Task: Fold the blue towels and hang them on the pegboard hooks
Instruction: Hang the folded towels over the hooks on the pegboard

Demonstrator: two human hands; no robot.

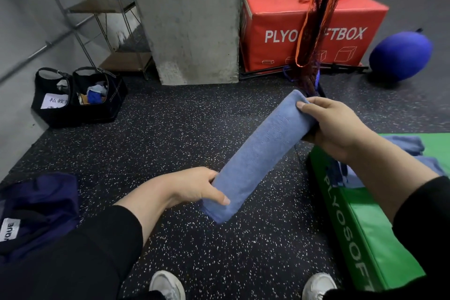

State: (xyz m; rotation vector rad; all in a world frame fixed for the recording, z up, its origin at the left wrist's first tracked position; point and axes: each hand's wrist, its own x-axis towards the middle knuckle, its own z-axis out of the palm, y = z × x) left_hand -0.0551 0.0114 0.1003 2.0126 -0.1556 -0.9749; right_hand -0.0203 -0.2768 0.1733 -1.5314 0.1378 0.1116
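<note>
My left hand (194, 187) grips near end of long folded blue terry towel (258, 153), right hand (333, 126) pinches far end; towel held taut over speckled floor. Folding step, I judge; next: halve it, find pegboard, none visible

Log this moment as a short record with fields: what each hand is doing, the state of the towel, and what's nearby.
left hand: left hand grips the near end of the folded blue towel
right hand: right hand grips its far end
towel state: folded into a long narrow strip, held in the air over the speckled floor
other towels: more blue cloth lies on the green box
pegboard: not in view
</note>
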